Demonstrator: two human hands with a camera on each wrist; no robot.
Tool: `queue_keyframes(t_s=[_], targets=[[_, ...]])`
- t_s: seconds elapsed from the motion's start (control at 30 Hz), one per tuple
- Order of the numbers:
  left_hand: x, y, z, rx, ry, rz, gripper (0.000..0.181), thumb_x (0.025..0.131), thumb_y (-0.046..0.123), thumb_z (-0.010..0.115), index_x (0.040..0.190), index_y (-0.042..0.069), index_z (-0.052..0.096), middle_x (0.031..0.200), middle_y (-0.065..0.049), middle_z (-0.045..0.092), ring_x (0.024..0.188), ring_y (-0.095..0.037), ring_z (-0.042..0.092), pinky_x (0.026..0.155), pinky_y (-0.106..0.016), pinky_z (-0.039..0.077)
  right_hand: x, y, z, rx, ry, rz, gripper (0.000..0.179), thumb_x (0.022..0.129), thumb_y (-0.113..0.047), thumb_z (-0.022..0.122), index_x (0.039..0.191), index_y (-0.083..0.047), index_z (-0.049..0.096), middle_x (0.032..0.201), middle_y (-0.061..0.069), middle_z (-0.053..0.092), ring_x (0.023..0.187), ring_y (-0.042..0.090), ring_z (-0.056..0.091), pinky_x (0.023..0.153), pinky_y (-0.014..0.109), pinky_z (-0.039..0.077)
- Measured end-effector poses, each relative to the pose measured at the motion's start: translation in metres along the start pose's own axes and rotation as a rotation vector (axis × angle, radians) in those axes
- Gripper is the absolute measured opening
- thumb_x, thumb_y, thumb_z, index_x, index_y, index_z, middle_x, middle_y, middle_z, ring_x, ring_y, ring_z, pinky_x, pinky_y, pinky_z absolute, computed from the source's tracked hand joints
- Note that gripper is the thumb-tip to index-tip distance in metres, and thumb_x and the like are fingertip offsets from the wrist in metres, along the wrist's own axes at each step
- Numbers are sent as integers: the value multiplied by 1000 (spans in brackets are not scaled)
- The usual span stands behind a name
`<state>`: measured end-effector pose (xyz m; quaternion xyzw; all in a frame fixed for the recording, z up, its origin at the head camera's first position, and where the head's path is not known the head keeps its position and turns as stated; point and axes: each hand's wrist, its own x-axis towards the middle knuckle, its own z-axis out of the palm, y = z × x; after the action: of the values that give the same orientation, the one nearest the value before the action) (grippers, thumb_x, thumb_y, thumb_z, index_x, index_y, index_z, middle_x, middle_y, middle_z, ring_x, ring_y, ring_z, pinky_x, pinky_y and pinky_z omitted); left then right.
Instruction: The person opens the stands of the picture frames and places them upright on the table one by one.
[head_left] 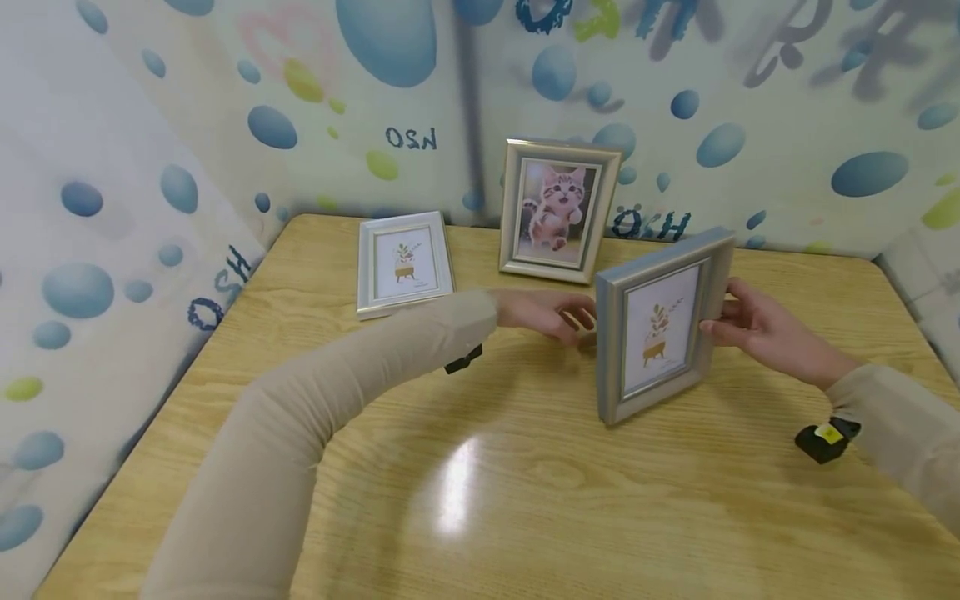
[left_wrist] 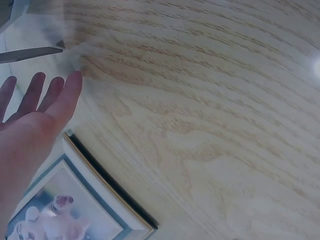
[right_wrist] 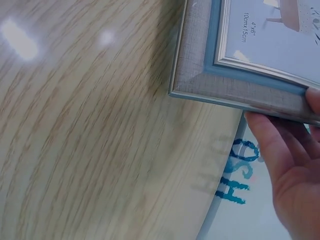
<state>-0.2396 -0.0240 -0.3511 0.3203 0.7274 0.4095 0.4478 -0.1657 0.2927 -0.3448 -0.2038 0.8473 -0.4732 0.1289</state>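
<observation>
My right hand (head_left: 772, 333) grips the right edge of a grey-blue picture frame (head_left: 722, 287), thumb on the front and fingers behind. The frame is upright, turned at an angle, and holds a potted-plant print (head_left: 657, 337). I cannot tell whether its lower edge touches the table. My left hand (head_left: 546, 315) reaches toward the frame's left side with fingers extended. In the left wrist view those fingers are near a thin dark strip (left_wrist: 32, 54), apparently the frame's back stand. A champagne-coloured frame with a kitten photo (head_left: 555, 208) stands behind the left hand.
A white picture frame (head_left: 405, 267) with a similar plant print stands at the back left, beyond the left sleeve. The wood-grain table (head_left: 525, 500) meets a wall (head_left: 322, 125) patterned with blue and green drops. A black wrist device (head_left: 825, 437) hangs below the right sleeve.
</observation>
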Motion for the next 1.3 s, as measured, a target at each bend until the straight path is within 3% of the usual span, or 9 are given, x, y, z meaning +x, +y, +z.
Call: queue_keyframes(t_s=[0.23, 0.5, 0.77, 1.0, 1.13, 1.23, 1.3], targets=[[-7, -3, -3, 57, 48, -29, 54, 90, 2, 52, 143, 3, 37, 144, -17, 41, 131, -26, 41, 97, -31, 44, -6, 14, -13, -49, 78, 62, 58, 99, -5, 53, 147, -5, 21, 127, 21, 49, 101, -6, 54, 76, 22, 53], [-13, -5, -8, 107, 72, -68, 54, 88, 3, 51, 141, 1, 40, 142, -17, 43, 127, -24, 44, 94, -29, 45, -10, 29, -24, -44, 185, 105, 50, 99, -7, 53, 142, -7, 27, 113, -13, 53, 95, -4, 58, 73, 23, 54], [-19, -15, -21, 116, 96, -92, 49, 89, 4, 52, 137, 0, 44, 138, -17, 47, 123, -24, 47, 92, -33, 47, -11, 39, -38, -6, 288, 96, 39, 98, -6, 54, 126, -26, 37, 103, -25, 55, 90, -8, 58, 68, 19, 54], [-27, -18, -38, 135, 178, -112, 45, 89, 1, 50, 134, 0, 49, 133, -17, 52, 121, -23, 49, 94, -38, 46, -8, 53, -53, -2, 349, 125, 42, 98, -10, 55, 131, -25, 34, 105, -22, 50, 88, -12, 56, 67, 18, 53], [-36, -18, -43, 141, 175, -113, 46, 88, 2, 50, 134, 0, 48, 135, -17, 50, 122, -24, 48, 96, -38, 44, -6, 72, -65, -21, 397, 169, 49, 98, -14, 54, 142, -14, 30, 118, -3, 50, 88, -12, 53, 65, 16, 53], [-42, -22, -45, 124, 175, -116, 46, 90, 3, 50, 135, -1, 46, 136, -18, 49, 125, -25, 46, 98, -39, 42, -4, 89, -76, -42, 408, 195, 60, 99, -18, 51, 148, -4, 20, 134, 25, 42, 105, 18, 60, 64, 15, 52], [-47, -24, -47, 94, 184, -122, 46, 91, 3, 49, 136, -1, 45, 138, -18, 47, 127, -26, 44, 101, -41, 40, -3, 104, -86, -56, 430, 205, 58, 99, -20, 51, 147, -8, 20, 134, 24, 42, 106, 20, 60, 63, 15, 52]])
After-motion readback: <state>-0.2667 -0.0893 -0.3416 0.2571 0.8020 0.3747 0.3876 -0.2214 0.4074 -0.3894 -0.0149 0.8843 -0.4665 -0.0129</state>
